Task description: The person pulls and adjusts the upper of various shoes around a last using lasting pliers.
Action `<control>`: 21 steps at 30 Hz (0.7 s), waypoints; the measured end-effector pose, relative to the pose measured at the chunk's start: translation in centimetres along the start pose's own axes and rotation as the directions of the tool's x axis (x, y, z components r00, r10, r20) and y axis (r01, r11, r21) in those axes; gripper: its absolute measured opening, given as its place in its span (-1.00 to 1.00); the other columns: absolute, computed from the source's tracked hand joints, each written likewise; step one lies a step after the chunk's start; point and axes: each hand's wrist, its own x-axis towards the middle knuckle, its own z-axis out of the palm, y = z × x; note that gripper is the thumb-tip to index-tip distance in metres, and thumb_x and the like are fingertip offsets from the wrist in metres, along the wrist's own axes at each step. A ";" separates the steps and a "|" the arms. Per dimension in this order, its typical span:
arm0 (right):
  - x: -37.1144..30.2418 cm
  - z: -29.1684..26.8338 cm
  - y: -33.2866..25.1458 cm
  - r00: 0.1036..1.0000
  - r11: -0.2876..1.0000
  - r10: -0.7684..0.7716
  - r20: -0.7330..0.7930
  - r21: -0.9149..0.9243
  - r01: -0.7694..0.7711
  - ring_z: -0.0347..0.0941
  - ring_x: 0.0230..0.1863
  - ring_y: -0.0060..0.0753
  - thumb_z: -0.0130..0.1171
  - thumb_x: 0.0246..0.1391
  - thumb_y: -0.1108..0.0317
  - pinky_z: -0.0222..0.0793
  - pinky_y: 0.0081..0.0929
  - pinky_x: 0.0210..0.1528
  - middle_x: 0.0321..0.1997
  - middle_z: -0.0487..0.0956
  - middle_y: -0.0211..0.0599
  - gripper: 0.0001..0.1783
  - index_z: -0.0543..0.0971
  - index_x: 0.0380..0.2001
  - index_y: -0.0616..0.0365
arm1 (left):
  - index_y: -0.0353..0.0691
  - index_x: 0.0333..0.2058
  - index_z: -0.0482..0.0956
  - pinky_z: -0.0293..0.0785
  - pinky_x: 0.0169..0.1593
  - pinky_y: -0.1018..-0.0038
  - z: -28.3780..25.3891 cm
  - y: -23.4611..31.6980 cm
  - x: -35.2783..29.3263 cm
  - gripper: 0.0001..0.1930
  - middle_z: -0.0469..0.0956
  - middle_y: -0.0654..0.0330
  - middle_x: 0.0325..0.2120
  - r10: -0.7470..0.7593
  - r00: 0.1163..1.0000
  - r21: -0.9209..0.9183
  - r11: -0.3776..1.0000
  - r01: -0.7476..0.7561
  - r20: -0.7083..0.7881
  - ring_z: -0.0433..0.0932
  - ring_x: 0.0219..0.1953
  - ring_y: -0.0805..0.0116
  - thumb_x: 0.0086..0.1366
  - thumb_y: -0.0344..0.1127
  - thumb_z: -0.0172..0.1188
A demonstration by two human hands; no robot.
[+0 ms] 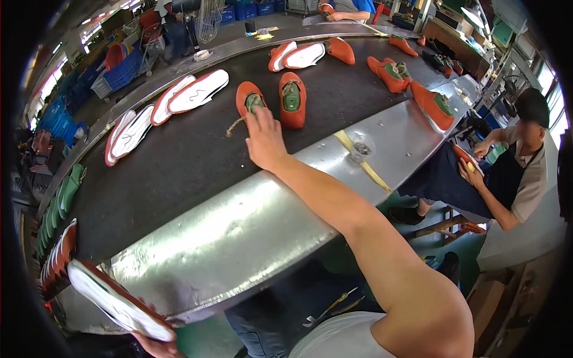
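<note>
My left hand is closed on the end of a red shoe, held tilted at the near left edge with its white sole showing. My right arm stretches across the metal ledge to the dark belt. There my right hand has its fingers over the heel of another red shoe, which has a green last inside; the thumb is hidden. Right beside it stands a matching red shoe, also on a green last. A short tan strip lies by my fingertips.
White-soled shoes lie on their sides along the belt. Green lasts line its left end. On the metal ledge are a small clear cup and a yellow strip. A co-worker sits at right, holding a shoe.
</note>
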 end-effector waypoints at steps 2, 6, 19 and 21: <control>-1.9 -2.4 -1.7 0.980 0.982 -0.186 -0.076 0.008 0.187 0.14 0.33 0.04 0.27 0.01 0.39 0.16 0.03 0.24 0.26 0.24 -0.03 -0.40 0.37 0.14 0.25 | -0.23 0.39 0.09 0.27 0.31 0.09 -1.9 -0.9 -3.7 -0.15 0.27 -0.07 0.30 -0.198 0.977 0.047 0.978 0.202 -0.084 0.37 0.20 0.06 0.27 -0.06 0.31; -11.6 -10.2 -6.3 0.894 0.844 -0.447 -0.007 0.328 0.424 0.41 -0.10 0.00 0.13 0.00 0.38 0.31 -0.04 -0.03 -0.20 0.48 -0.13 -0.85 0.49 -0.32 0.17 | -0.35 0.29 0.29 0.30 0.29 0.22 7.1 -6.3 -16.8 -0.34 0.38 -0.08 0.22 0.165 0.973 0.679 0.734 -0.013 -0.159 0.42 0.15 0.12 0.24 -0.39 0.31; -43.5 -30.5 -3.8 0.206 0.936 -0.342 0.917 0.313 0.163 0.47 0.02 -0.04 0.40 -0.04 0.15 0.54 -0.16 -0.08 -0.06 0.48 -0.12 -0.48 0.48 -0.08 0.20 | -0.45 0.37 0.04 0.03 0.43 0.12 13.6 -21.9 -23.3 0.16 0.04 -0.39 0.35 -0.400 0.721 0.740 -0.141 -0.658 0.566 0.02 0.42 -0.33 -0.07 0.01 0.51; -43.7 -30.8 -4.5 0.154 0.916 -0.383 0.911 0.353 0.191 0.49 0.01 -0.02 0.44 -0.10 0.19 0.56 -0.18 -0.13 -0.05 0.49 -0.12 -0.44 0.48 -0.06 0.20 | -0.42 0.36 0.06 0.32 0.28 0.16 17.5 -25.0 -20.1 0.10 0.29 -0.33 0.21 -0.456 0.718 0.834 0.114 -0.539 0.526 0.34 0.24 -0.25 0.04 0.14 0.41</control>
